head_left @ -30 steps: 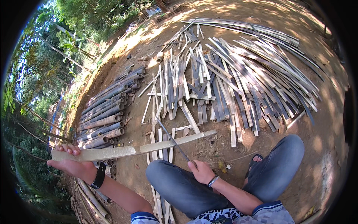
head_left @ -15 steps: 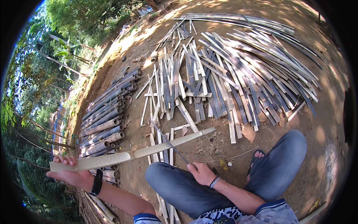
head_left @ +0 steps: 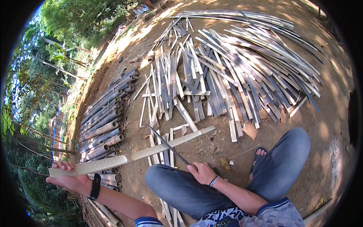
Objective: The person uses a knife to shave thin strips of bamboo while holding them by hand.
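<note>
My left hand (head_left: 70,178) is closed around the near-left end of a long split bamboo strip (head_left: 94,165). The strip's pale inner side faces up, with a node ridge partway along. It slants up to the right, past my bent left knee. In my right hand (head_left: 202,174), held above my lap, is the handle of a long, thin, dark-bladed knife (head_left: 166,143). Its blade points up and left and crosses over the bamboo strip; whether the two touch I cannot tell. My right fingers wrap the handle and mostly hide it.
A large heap of split bamboo strips (head_left: 242,75) spreads ahead. Whole bamboo poles (head_left: 100,126) are stacked at the left. More strips (head_left: 162,151) lie beneath the held one, beside my left knee. Trees and shrubs (head_left: 72,22) border the dirt ground at the far left.
The knife blade has shifted slightly left along the strip. Both hands keep their holds, and the view has turned a little, moving the heaps slightly left and up.
</note>
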`<state>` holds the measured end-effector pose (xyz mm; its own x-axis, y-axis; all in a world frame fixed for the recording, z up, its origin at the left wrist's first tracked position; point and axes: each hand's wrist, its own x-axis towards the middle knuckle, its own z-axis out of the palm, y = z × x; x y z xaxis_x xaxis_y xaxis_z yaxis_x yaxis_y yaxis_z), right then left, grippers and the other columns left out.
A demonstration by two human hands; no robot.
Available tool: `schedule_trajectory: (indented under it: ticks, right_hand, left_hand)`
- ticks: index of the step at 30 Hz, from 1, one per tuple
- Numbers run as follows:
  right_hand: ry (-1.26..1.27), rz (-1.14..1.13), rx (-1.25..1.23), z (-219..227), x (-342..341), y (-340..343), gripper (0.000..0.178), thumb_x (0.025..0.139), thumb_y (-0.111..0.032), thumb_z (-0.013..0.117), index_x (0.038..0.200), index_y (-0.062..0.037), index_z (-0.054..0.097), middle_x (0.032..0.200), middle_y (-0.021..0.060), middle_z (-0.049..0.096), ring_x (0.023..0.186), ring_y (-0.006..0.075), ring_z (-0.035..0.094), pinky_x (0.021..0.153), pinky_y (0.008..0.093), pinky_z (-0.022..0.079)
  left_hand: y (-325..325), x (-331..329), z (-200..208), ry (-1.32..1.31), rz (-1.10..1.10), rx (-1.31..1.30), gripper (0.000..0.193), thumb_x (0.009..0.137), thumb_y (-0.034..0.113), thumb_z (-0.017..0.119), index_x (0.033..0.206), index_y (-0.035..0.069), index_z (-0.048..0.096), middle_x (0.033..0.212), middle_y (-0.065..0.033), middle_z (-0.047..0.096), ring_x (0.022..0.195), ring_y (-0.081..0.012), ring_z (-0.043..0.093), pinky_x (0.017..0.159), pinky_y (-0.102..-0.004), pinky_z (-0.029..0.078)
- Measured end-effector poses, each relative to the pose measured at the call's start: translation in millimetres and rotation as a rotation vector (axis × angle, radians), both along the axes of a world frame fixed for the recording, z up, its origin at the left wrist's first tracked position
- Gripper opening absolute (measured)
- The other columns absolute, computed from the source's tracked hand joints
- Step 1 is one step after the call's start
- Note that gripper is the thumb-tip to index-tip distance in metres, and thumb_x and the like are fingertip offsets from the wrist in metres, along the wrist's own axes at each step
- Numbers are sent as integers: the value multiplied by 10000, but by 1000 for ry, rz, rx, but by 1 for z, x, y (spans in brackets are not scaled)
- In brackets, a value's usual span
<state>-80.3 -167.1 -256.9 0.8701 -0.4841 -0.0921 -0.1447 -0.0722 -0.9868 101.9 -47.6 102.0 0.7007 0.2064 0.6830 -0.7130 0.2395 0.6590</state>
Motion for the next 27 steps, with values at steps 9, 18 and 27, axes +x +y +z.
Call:
schedule_trajectory:
  ticks: [9, 18, 27]
  right_hand:
    - [70, -89, 81, -34, 10, -1, 528, 938, -473, 451, 827, 23, 596, 767, 273, 615, 791, 446, 611, 690, 494, 455]
    - [142, -207, 340, -88, 12, -18, 501, 960, -452, 435, 805, 15, 531, 559, 161, 564, 507, 266, 577, 515, 395, 470]
    - [-22, -150, 27, -66, 17, -14, 479, 939, -437, 466, 837, 20, 565, 677, 238, 585, 721, 426, 606, 642, 478, 454]
  left_hand:
    - [-1, 4, 0, 1, 12, 4, 576, 974, 598, 190, 801, 91, 401, 630, -4, 363, 497, -90, 341, 441, -215, 294]
    - [-1, 8, 1, -8, -12, 46, 583, 980, 587, 175, 821, 75, 404, 646, -13, 361, 518, -98, 353, 440, -220, 295]
    - [2, 20, 1, 21, 26, 32, 600, 976, 592, 156, 830, 69, 409, 636, -16, 358, 518, -108, 356, 434, -227, 296]
